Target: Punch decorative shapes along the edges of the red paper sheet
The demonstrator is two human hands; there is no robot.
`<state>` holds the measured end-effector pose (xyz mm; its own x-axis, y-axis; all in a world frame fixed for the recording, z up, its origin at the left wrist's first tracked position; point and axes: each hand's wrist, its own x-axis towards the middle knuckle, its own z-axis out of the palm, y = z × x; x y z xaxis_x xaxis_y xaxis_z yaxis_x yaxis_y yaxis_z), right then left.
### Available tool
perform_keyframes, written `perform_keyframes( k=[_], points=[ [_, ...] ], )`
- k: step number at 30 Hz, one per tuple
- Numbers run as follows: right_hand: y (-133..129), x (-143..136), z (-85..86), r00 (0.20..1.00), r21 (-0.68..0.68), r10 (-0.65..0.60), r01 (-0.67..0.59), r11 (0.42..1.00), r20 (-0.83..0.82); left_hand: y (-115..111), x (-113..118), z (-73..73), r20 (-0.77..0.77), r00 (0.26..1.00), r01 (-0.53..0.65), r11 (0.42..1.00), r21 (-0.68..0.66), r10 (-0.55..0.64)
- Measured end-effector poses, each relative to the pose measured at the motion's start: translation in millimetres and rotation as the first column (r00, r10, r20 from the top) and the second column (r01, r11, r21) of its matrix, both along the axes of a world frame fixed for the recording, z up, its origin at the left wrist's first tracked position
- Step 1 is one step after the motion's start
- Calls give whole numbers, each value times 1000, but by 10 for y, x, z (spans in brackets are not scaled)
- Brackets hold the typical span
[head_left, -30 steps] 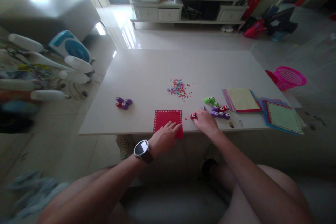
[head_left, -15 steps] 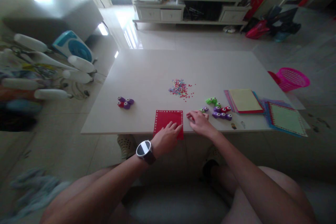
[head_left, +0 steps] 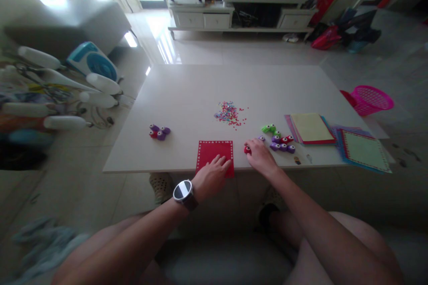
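Observation:
A red paper sheet with a row of small punched shapes along its top and sides lies at the table's near edge, its lower end jutting over. My left hand, wearing a watch, rests flat on it with the fingers stretched out. Just right of the sheet, my right hand has its fingers closed round a small red craft punch. A purple punch sits just beyond that hand, partly hidden by it. Several purple, red and green punches are grouped to the right. Colourful paper confetti lies scattered beyond the sheet.
More punches stand on the left of the white table. At the right lie a stack of coloured paper and bordered sheets. A pink basket is past the right edge.
My right hand has shifted slightly right and its fingers have drawn back from the sheet's edge, bringing the red punch into sight. My left hand has stayed on the sheet.

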<state>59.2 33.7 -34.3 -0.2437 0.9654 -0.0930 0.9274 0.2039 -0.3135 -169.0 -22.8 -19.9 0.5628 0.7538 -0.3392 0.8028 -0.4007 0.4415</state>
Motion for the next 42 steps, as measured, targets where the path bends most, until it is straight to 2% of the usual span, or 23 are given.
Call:
perform_keyframes(
  k=[5, 7, 9, 11, 13, 15, 16, 20, 23, 26, 29, 31, 34, 38, 42],
  points=[
    [-8, 15, -30, 1000, -42, -30, 29, 999, -6, 44, -23, 10, 52, 998, 27, 999, 32, -29],
    [-9, -7, -17, 997, -36, -43, 40, 999, -71, 82, -27, 12, 117, 993, -21, 997, 78, 11],
    [-19, -52, 7, 980, -33, -18, 12, 999, -197, 133, -27, 3, 221, 969, -136, 986, 100, 111],
    [-51, -121, 34, 939, -21, 58, -69, 997, -338, 186, -24, -18, 365, 899, -279, 959, 51, 242],
    [-108, -204, 53, 888, 11, 153, -165, 986, -433, 228, -20, -46, 498, 788, -371, 925, -87, 363],
    [-181, -289, 60, 845, 54, 236, -240, 969, -480, 250, -17, -72, 558, 697, -390, 891, -234, 451],
    [-217, -329, 59, 830, 75, 267, -265, 961, -490, 253, -17, -81, 563, 674, -391, 878, -277, 478],
    [-318, -461, 47, 810, 117, 352, -338, 934, -469, 271, -51, -88, 552, 679, -399, 875, -275, 484],
    [-342, -539, 70, 816, 136, 373, -350, 927, -441, 367, -188, -50, 551, 690, -396, 882, -255, 469],
    [-346, -600, 127, 850, 132, 365, -340, 931, -379, 547, -475, 22, 437, 772, -460, 880, -118, 462],
    [-347, -638, 173, 872, 97, 391, -379, 920, -296, 729, -851, 64, 174, 866, -490, 865, 112, 468],
    [-352, -651, 178, 873, 86, 415, -407, 909, -256, 809, -1077, 54, 34, 875, -479, 856, 194, 483],
    [-368, -654, 155, 873, 80, 439, -432, 898, -213, 861, -1294, 10, -85, 857, -480, 847, 228, 509],
    [-388, -639, 129, 873, 79, 455, -448, 890, -175, 878, -1390, -28, -169, 831, -486, 840, 242, 530],
    [-391, -612, 155, 870, 82, 466, -458, 885, -161, 902, -1400, -41, -239, 825, -434, 845, 311, 512]
  ],
)
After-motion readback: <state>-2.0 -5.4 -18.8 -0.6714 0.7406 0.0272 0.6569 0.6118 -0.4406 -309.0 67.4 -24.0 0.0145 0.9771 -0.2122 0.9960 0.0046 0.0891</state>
